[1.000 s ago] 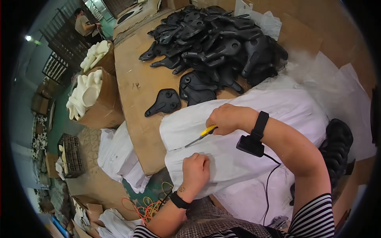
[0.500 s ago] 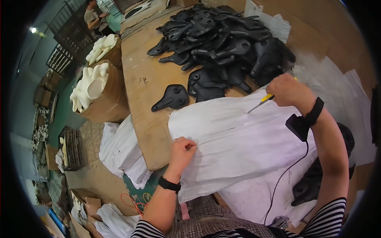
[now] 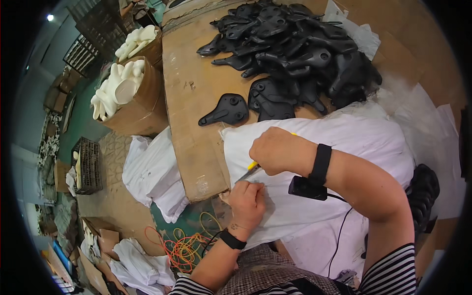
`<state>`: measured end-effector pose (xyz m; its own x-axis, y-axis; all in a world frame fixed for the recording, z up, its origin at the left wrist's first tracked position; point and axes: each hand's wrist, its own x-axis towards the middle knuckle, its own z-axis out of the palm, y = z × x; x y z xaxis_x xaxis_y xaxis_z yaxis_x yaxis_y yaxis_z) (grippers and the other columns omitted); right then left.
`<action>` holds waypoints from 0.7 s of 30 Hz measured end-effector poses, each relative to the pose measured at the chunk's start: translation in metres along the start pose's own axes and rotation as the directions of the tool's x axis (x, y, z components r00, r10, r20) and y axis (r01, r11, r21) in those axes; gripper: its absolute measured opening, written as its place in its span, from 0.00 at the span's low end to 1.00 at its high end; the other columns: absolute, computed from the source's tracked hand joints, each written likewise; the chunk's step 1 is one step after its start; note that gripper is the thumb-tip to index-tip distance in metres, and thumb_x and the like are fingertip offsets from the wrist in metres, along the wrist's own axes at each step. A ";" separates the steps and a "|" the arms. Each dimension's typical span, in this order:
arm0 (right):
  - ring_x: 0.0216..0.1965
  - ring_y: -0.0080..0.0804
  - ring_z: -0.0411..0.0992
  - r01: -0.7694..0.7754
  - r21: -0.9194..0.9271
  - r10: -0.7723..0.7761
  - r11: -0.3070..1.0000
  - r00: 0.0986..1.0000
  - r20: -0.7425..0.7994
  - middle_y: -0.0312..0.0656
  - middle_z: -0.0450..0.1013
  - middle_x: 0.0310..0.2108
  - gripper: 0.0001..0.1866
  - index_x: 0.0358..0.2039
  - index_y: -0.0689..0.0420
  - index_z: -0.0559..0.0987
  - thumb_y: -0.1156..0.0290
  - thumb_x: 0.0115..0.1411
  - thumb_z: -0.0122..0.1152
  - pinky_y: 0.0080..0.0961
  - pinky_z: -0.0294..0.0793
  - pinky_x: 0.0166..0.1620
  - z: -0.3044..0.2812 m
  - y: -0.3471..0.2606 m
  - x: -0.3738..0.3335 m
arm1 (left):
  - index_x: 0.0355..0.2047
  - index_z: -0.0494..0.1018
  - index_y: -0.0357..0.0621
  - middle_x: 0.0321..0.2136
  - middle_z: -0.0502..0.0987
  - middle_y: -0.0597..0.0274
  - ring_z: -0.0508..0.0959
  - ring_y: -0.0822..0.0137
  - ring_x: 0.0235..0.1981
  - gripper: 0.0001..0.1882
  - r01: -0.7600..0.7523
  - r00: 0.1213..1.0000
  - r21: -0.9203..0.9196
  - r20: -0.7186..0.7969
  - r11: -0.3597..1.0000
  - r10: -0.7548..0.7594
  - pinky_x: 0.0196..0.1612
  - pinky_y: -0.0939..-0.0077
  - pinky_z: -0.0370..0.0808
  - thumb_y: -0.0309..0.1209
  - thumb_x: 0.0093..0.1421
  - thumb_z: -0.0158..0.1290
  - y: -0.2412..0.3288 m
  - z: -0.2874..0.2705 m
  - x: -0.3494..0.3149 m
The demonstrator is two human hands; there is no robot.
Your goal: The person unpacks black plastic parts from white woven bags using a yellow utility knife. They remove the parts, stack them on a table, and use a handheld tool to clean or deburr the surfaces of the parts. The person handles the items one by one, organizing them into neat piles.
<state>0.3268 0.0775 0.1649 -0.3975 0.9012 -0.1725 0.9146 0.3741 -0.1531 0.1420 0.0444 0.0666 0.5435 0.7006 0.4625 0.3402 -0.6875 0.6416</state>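
Observation:
A white cloth (image 3: 290, 211) lies wrinkled in front of me, over the near part of the cardboard-covered table. My right hand (image 3: 280, 150) is closed round a thin pointed metal tool with a yellow handle (image 3: 253, 166), whose tip points down and left. That tip reaches the fingers of my left hand (image 3: 247, 204), which are pinched together at the cloth's left edge; what is between the fingertips is hidden. Beyond the cloth lies a single black saddle-shaped piece (image 3: 226, 109), beside a large pile of similar black pieces (image 3: 295, 59).
Cream-coloured moulded pieces (image 3: 120, 83) fill a cardboard box (image 3: 147, 110) at the left. White cloth bundles (image 3: 155, 169) hang below the table's edge (image 3: 196, 189). Tangled orange and yellow cords (image 3: 184, 248) lie on the floor. A black crate (image 3: 88, 167) stands farther left.
My right hand has swung left and nearer with the yellow-handled tool, from the cloth's far right to my left fingers. My left hand has shifted slightly right and nearer in view.

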 end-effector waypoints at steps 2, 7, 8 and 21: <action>0.30 0.48 0.76 0.019 -0.009 -0.018 1.000 0.997 0.073 0.50 0.75 0.24 0.07 0.22 0.60 0.80 0.72 0.41 0.59 0.39 0.73 0.34 -0.006 0.000 -0.008 | 0.25 0.71 0.42 0.21 0.68 0.57 0.70 0.55 0.23 0.06 0.002 1.000 -0.014 -0.002 1.000 -0.002 0.26 0.65 0.67 0.20 0.47 0.57 -0.001 -0.004 -0.003; 0.31 0.44 0.76 -0.169 -0.374 0.269 0.912 0.934 0.234 0.48 0.76 0.25 0.07 0.21 0.58 0.81 0.71 0.39 0.61 0.37 0.74 0.34 -0.033 0.054 -0.078 | 0.26 0.72 0.41 0.20 0.68 0.57 0.70 0.56 0.22 0.06 0.011 1.000 -0.053 0.004 0.999 -0.010 0.25 0.67 0.67 0.20 0.47 0.57 -0.008 -0.013 -0.018; 0.31 0.44 0.76 -0.263 -0.337 0.376 0.904 0.865 0.332 0.47 0.76 0.25 0.07 0.21 0.58 0.81 0.70 0.39 0.61 0.36 0.73 0.35 -0.031 0.074 -0.105 | 0.26 0.72 0.41 0.21 0.68 0.57 0.70 0.55 0.23 0.06 0.020 0.999 -0.080 0.044 0.997 -0.016 0.26 0.66 0.67 0.21 0.47 0.56 -0.007 -0.013 -0.017; 0.27 0.35 0.74 -0.470 -0.698 0.593 0.540 0.801 -0.080 0.39 0.74 0.23 0.03 0.21 0.52 0.76 0.70 0.49 0.55 0.31 0.68 0.36 0.001 0.144 -0.289 | 0.41 0.72 0.35 0.41 0.73 0.48 0.69 0.49 0.46 0.21 0.014 0.819 0.109 0.569 0.994 -0.074 0.47 0.56 0.65 0.36 0.49 0.58 0.089 0.078 0.068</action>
<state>0.5735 -0.1294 0.1915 0.2300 0.9614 -0.1508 0.7319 -0.0688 0.6779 0.2696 0.0159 0.1078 0.8563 0.5161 -0.0167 0.4296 -0.6941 0.5776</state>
